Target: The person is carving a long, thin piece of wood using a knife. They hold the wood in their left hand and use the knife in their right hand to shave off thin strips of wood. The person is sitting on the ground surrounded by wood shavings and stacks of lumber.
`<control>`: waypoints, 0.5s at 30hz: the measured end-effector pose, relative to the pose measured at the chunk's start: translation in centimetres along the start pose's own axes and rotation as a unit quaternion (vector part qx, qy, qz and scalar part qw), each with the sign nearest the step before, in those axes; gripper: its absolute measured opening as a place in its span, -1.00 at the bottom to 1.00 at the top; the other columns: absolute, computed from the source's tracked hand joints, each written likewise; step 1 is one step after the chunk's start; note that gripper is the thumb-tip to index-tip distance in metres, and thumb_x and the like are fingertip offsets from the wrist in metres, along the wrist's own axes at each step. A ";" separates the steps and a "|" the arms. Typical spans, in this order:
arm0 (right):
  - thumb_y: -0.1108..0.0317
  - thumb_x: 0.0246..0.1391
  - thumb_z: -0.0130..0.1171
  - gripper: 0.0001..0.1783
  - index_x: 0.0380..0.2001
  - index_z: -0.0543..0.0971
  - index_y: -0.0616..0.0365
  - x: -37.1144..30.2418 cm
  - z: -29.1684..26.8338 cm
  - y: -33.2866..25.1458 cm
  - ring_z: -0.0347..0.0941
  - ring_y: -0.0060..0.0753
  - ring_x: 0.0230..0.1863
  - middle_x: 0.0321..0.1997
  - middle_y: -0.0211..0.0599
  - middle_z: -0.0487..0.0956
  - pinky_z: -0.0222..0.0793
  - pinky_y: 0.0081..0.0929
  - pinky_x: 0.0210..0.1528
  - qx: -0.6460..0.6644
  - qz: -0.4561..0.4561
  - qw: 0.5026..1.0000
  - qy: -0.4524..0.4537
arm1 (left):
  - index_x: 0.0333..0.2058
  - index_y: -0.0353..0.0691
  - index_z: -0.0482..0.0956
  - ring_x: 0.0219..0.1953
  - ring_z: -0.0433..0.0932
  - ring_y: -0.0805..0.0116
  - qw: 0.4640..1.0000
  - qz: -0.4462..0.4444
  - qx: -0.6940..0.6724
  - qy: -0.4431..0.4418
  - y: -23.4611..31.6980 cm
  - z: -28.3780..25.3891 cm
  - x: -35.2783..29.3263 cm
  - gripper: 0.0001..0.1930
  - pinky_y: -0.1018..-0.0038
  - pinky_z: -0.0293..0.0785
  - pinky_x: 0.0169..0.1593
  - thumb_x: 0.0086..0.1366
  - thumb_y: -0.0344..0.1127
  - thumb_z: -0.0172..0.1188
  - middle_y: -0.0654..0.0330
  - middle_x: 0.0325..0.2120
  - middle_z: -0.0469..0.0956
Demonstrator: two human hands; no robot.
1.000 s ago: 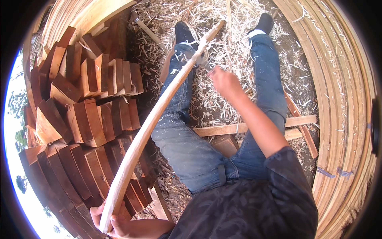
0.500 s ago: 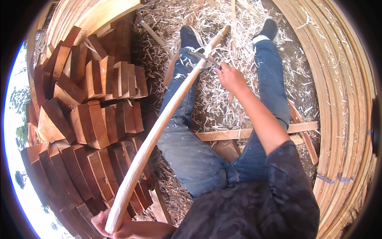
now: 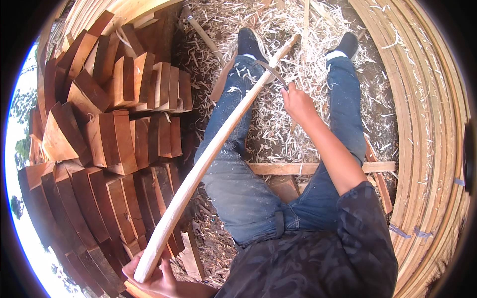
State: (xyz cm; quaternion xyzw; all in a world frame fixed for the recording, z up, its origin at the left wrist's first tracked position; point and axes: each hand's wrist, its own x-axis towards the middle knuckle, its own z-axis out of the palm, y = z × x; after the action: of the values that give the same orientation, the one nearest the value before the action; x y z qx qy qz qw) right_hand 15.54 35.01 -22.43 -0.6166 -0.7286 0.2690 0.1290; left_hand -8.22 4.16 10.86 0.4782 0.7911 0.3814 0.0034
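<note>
A long, pale, peeled wooden pole (image 3: 218,154) slants across my left thigh, from the lower left to the shavings between my feet. My left hand (image 3: 166,284) grips its near end, fingers wrapped around it. Near the far end, a curved knife (image 3: 276,73) lies across the pole with its dark blade against the wood. My right hand (image 3: 299,106) is closed around the knife's handle, which the fingers mostly hide.
Reddish wooden blocks (image 3: 102,139) are stacked at my left. Long bent strips (image 3: 422,124) curve along the right, tied at one spot. Pale shavings (image 3: 308,134) cover the ground. A plank (image 3: 318,168) crosses under my legs, and a stick (image 3: 203,35) lies beyond my left foot.
The view has shifted a little. The knife's blade lies somewhat steeper across the pole, still near its far end. Both hands keep their grips.
</note>
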 end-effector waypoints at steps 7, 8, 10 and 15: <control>0.08 0.24 -0.07 -0.64 -0.35 0.38 0.20 -0.3 -2.1 -1.1 0.50 0.02 -0.63 -0.70 -0.03 0.49 0.41 -0.11 -0.57 0.088 -0.104 0.989 -0.056 | -0.17 -0.32 0.24 -0.53 0.55 0.32 0.997 0.071 -0.010 0.033 -1.5 0.4 0.5 -0.51 0.52 0.60 -0.41 0.09 -0.29 0.37 0.07 -0.51 0.46; 0.08 0.24 -0.06 -0.64 -0.36 0.38 0.20 -0.3 -2.6 -1.8 0.50 0.00 -0.65 -0.73 -0.05 0.48 0.40 -0.13 -0.58 0.101 -0.109 0.986 -0.076 | -0.13 -0.30 0.23 -0.53 0.54 0.33 0.996 0.080 -0.022 0.034 -1.5 0.5 0.5 -0.48 0.52 0.60 -0.42 0.09 -0.28 0.37 0.10 -0.52 0.44; 0.09 0.26 -0.09 -0.64 -0.38 0.38 0.21 -1.9 -2.9 -3.6 0.48 -0.05 -0.70 -0.75 -0.12 0.47 0.39 -0.20 -0.63 0.151 -0.165 0.972 -0.065 | -0.06 -0.27 0.20 -0.54 0.52 0.35 0.994 0.097 -0.044 0.025 -1.2 0.9 1.0 -0.42 0.53 0.60 -0.43 0.08 -0.25 0.38 0.16 -0.56 0.40; 0.10 0.28 -0.18 -0.60 -0.38 0.41 0.26 -0.7 0.9 2.0 0.53 0.10 -0.49 -0.56 0.08 0.54 0.41 0.00 -0.42 0.086 0.019 0.996 0.000 | 0.09 -0.16 0.11 -0.50 0.51 0.38 0.994 0.077 -0.018 0.073 -0.8 0.7 1.1 -0.29 0.57 0.58 -0.50 0.08 -0.25 0.38 0.18 -0.54 0.38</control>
State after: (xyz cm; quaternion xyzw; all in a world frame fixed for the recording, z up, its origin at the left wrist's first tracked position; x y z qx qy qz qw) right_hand 16.84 34.31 -24.15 -0.6170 -0.6910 0.3329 0.1760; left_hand -9.16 5.24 10.23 0.5087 0.7429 0.4287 -0.0747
